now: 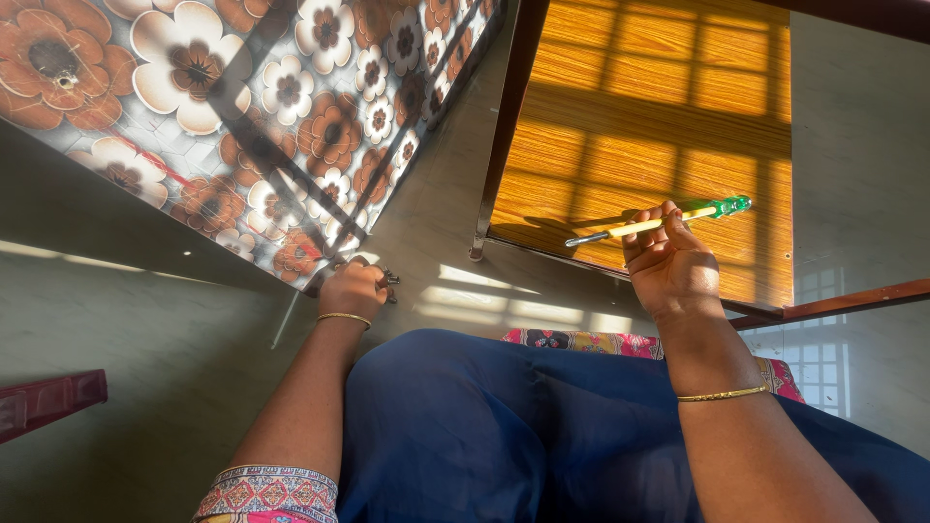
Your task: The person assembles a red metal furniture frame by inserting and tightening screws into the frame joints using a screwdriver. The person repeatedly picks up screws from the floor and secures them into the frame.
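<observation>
**Technician:** While the right hand [673, 266] is closed around a screwdriver [659, 225], the tool sits right of centre in the frame; its green and yellow handle points toward the right edge, and its metal shaft points left over a sunlit wooden panel [649, 126].

**Inspector:** State of the other hand?

**Technician:** The left hand [354, 289] is at centre-left, fingers curled together at the lower corner of a board covered in brown floral sheet [242, 116]; it appears to pinch something small and dark at that corner, though I cannot tell what; a thin bangle [344, 317] circles that wrist.

**Inspector:** Step in hand?

**Technician:** Judged from the layout, this is a positioning step; the tool is raised and gripped mid-handle, its tip touching nothing, while the left hand steadies the corner of the floral board.

**Inspector:** Requirement for the next move?

**Technician:** Likely a regrip so the tip can be aimed; the shaft now points sideways, well apart from the left hand's corner; bringing the two together calls for a swing across the frame to the left.

**Inspector:** Surroundings?

**Technician:** Blue garment [504, 426] fills the lower centre; pale floor [136, 329] lies at the left; a dark red piece [48, 402] sits at the lower left edge.
</observation>
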